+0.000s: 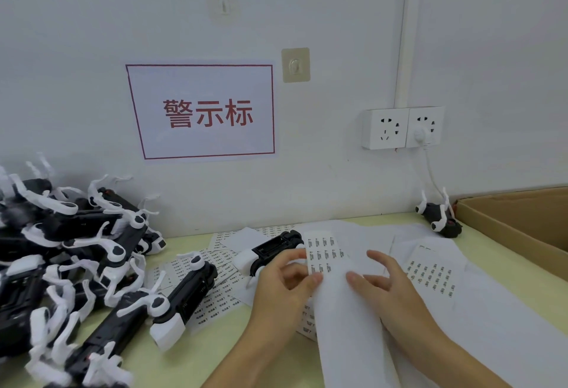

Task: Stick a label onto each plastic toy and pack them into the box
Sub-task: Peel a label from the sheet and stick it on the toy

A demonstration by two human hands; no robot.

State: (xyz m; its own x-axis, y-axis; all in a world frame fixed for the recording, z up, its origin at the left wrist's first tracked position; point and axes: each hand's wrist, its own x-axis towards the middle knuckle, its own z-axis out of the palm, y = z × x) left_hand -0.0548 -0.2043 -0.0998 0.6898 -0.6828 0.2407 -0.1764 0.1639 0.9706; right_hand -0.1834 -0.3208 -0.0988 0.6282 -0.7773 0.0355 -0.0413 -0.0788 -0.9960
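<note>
A long white label sheet [335, 267] runs from the near edge away toward the wall, its long axis near-to-far and leaning slightly left at the far end, where rows of small printed labels show. The left hand [282, 289] pinches the sheet's left edge, thumb on top and fingers curled behind. The right hand [387, 286] is at the sheet's right side, thumb pressed on the paper, the other fingers spread and loosely bent above it.

Just beyond the left hand lies a black-and-white plastic toy [270, 250], long axis running left-near to right-far, its white end toward the left. Another toy [172, 304] lies left of it, pointing far-right along a steeper diagonal. A heap of toys [61, 249] fills the left of the yellow-green table [184, 354]. One toy [439, 215] sits far right, just beside the open cardboard box [516, 221]. More label sheets [430, 274] lie spread under the hands. On the wall hang a red-bordered sign [201, 111] and a double socket [402, 127].
</note>
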